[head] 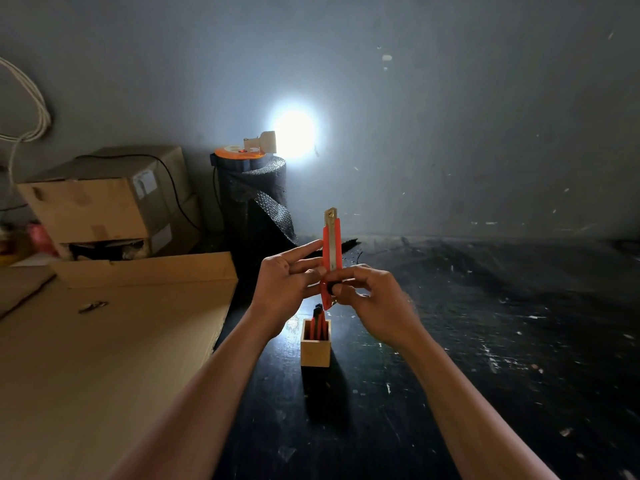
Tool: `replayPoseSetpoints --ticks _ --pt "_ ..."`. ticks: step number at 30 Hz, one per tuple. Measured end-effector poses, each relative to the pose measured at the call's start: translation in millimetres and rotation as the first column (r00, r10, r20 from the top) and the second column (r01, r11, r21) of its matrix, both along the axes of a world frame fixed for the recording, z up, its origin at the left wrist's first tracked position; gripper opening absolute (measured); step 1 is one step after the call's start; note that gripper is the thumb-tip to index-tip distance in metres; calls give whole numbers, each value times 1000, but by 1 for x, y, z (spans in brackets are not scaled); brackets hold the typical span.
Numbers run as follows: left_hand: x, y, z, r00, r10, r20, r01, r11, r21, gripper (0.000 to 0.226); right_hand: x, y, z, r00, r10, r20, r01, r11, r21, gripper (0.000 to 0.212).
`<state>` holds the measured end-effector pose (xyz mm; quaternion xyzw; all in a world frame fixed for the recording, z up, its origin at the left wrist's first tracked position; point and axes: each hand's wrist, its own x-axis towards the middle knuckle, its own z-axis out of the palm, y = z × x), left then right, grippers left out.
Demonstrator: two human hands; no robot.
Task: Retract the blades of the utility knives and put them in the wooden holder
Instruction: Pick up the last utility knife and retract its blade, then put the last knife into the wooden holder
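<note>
I hold an orange utility knife (331, 244) upright in front of me, its metal tip pointing up. My left hand (289, 284) grips the lower body from the left, with the index finger stretched along it. My right hand (372, 297) pinches the bottom end, its thumb on the black slider. Just below the hands, a small square wooden holder (315, 351) stands on the dark table. Other orange knives (317, 323) stick up out of it.
A flat cardboard sheet (114, 341) covers the table's left side, with stacked cardboard boxes (104, 209) behind it. A black roll (256, 202) topped by a bright lamp (294, 133) stands against the wall. Scratched dark tabletop (502, 323) extends to the right.
</note>
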<state>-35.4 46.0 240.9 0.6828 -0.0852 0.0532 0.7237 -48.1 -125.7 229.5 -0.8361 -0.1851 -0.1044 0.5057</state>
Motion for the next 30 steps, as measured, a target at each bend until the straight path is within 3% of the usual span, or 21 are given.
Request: replayPoseSetpoints --ticks 12,22,30 --pt "8 6 -12 1000 18 -16 -18 1000 1 47 8 7 -10 1000 -6 7 6 1000 11 20" --pt "15 15 -29 994 -30 -101 19 993 -114 48 28 16 -21 998 -9 -68 19 989 146 15" --pt "33 21 -54 977 -82 -195 61 992 -112 48 66 19 -36 986 -69 -149 95 980 177 40"
